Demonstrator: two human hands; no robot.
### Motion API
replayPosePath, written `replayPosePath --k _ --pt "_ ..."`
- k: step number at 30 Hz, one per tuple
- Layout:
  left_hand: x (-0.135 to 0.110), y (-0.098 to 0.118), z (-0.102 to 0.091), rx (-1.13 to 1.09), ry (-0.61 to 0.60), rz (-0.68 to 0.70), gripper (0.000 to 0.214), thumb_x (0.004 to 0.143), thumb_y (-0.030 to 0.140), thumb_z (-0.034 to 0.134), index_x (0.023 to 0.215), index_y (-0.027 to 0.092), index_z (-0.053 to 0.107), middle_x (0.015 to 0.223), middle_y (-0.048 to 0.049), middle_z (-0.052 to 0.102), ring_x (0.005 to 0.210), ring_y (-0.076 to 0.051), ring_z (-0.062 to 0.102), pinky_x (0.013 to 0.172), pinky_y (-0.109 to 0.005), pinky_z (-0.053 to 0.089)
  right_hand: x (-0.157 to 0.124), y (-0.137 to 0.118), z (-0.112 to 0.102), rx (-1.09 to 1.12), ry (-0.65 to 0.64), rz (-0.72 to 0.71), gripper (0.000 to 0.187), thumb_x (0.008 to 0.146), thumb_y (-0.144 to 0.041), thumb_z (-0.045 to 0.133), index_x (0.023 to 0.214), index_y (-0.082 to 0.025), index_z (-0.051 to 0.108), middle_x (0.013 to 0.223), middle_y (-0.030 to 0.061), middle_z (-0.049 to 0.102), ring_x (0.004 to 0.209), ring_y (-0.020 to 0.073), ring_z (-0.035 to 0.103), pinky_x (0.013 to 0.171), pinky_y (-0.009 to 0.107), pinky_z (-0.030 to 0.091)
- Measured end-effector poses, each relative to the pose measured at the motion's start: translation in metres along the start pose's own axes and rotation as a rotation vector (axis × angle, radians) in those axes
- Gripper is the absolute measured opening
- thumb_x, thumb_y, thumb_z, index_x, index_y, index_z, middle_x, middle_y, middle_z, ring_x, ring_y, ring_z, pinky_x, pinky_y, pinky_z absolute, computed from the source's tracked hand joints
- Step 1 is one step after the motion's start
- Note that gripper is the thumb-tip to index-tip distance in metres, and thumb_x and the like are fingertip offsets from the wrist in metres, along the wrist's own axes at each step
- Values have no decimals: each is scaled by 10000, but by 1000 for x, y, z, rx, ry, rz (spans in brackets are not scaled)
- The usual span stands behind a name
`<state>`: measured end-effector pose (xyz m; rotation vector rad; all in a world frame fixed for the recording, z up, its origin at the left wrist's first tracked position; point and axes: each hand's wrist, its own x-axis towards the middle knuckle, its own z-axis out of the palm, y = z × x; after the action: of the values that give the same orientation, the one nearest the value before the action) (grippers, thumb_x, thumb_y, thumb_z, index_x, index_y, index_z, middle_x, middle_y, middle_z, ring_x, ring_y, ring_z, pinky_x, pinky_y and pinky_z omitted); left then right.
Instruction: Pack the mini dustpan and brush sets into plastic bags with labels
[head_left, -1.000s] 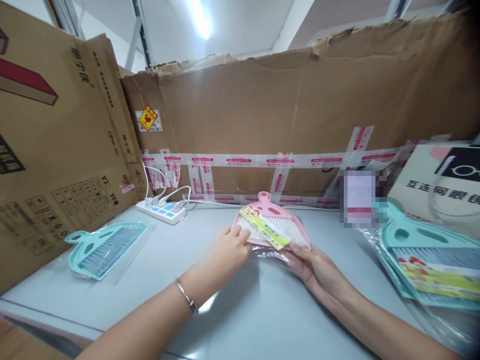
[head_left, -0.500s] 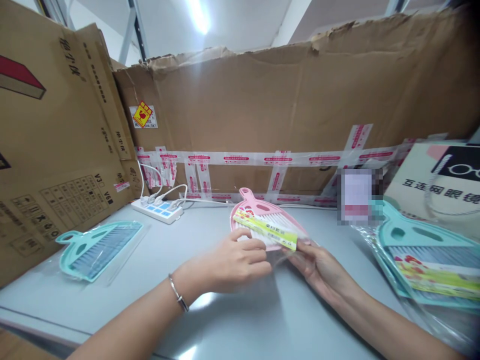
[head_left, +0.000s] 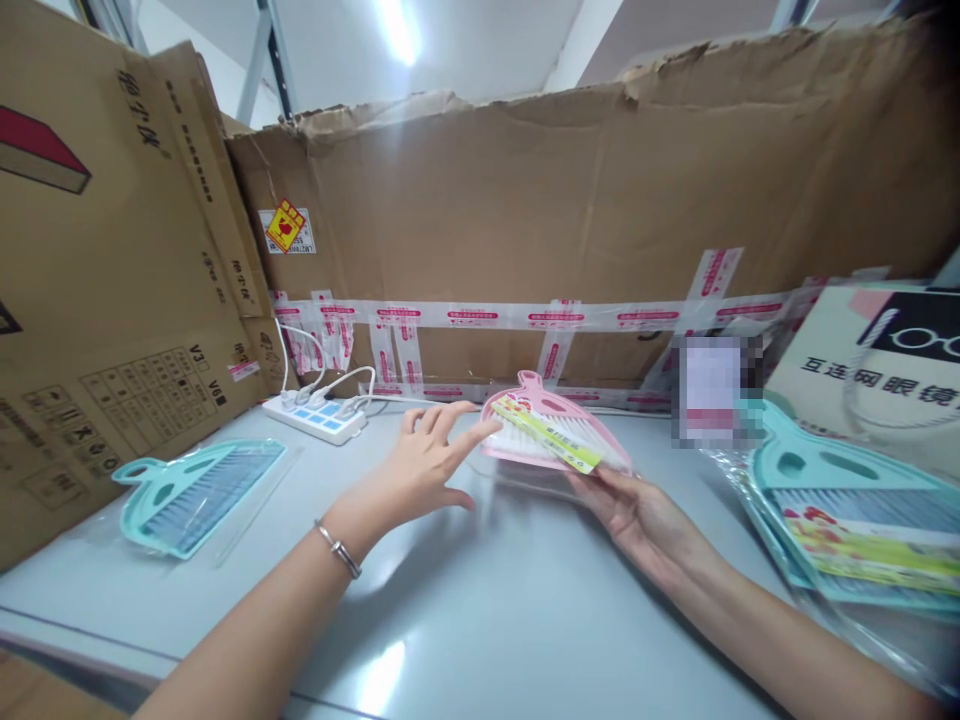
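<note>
A pink dustpan and brush set (head_left: pixel 577 405) with white bristles is held above the table, its handle pointing away from me. Across it lies a yellow-green printed label card (head_left: pixel 551 433), and clear plastic film hangs below. My right hand (head_left: pixel 626 505) grips the set by its lower right edge, thumb on top. Just left of it, my left hand (head_left: pixel 427 465) is open with the fingers spread; whether a fingertip touches the wrapping I cannot tell. On the left of the table rests a turquoise dustpan and brush set (head_left: pixel 199 495) in clear film.
Several turquoise sets (head_left: pixel 847 530) in plastic lie at the right. Behind them leans a printed white box (head_left: pixel 877 370). A white power strip (head_left: pixel 319 415) with plugged cables sits at the back left. Large cardboard boxes (head_left: pixel 480 220) wall off the back and left of the table (head_left: pixel 540 620).
My left hand has moved left and up, and its fingers have spread apart. The pink set has shifted slightly to the right and tilted in my right hand.
</note>
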<state>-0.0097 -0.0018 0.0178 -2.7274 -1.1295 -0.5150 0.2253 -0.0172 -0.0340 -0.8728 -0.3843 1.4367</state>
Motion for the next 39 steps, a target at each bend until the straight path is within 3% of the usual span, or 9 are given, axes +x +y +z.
replayPosePath --k 3,10,15,18,21,25,30,34,39 --pt "3 -8 19 -366 -15 -102 826 656 325 721 1356 354 284 1459 -117 189 1279 -329 273 952 -478 313 -2 3 1 -5 -46 4 237 744 29 477 875 -123 604 826 75 711 748 178 687 675 234 591" --pt "14 -1 48 -1207 249 -313 229 751 360 610 836 177 719 1061 -83 589 940 -200 579 803 -322 510 -6 -4 4 -102 -155 -15 421 700 -12 569 1082 -180 511 911 59 701 817 187 676 717 282 582" --pt "15 11 54 -1312 531 -573 242 713 380 640 775 163 729 902 -53 647 836 -179 610 738 -298 541 -7 -9 1 -183 -419 -59 616 612 -240 722 1149 -213 423 1068 93 647 958 233 627 870 412 506" --pt "14 17 56 -1277 584 -628 252 715 384 637 790 163 730 912 -53 660 863 -185 608 730 -282 538 -5 -1 -1 -276 -416 -166 931 479 -302 807 1245 -258 281 1138 107 606 971 255 617 864 456 490" --pt "12 22 56 -1233 578 -588 258 730 382 623 811 162 730 978 -66 662 917 -207 602 752 -295 533 -4 7 0 -416 -220 -348 1044 449 -284 831 1293 -281 216 1218 117 554 968 242 616 851 424 495" --pt "10 25 55 -1168 565 -487 316 771 354 595 1045 211 663 1162 -56 611 1084 -219 536 892 -315 470 -3 4 1 -449 -118 -457 790 608 -434 729 1268 -242 340 1016 103 660 851 242 653 775 409 519" --pt "14 19 60 -1381 495 -470 839 734 308 653 1410 298 155 1273 -80 525 1102 -210 538 893 -337 468 4 -3 -4 -475 -197 -499 915 653 -419 706 1383 -301 168 929 55 689 779 217 664 733 384 530" --pt "17 9 71 -1484 294 -500 567 650 336 718 1149 140 535 1142 -120 616 1052 -249 569 935 -378 428 15 1 -9 -530 -309 -421 694 664 -440 688 1260 -201 424 1000 87 676 920 237 630 829 388 491" --pt "15 2 75 -1541 204 -463 457 656 341 717 1046 146 580 1106 -108 640 1019 -232 589 889 -352 450 26 6 -14 -517 -337 -407 494 652 -418 703 1069 -193 564 1039 67 668 1034 242 578 876 378 462"
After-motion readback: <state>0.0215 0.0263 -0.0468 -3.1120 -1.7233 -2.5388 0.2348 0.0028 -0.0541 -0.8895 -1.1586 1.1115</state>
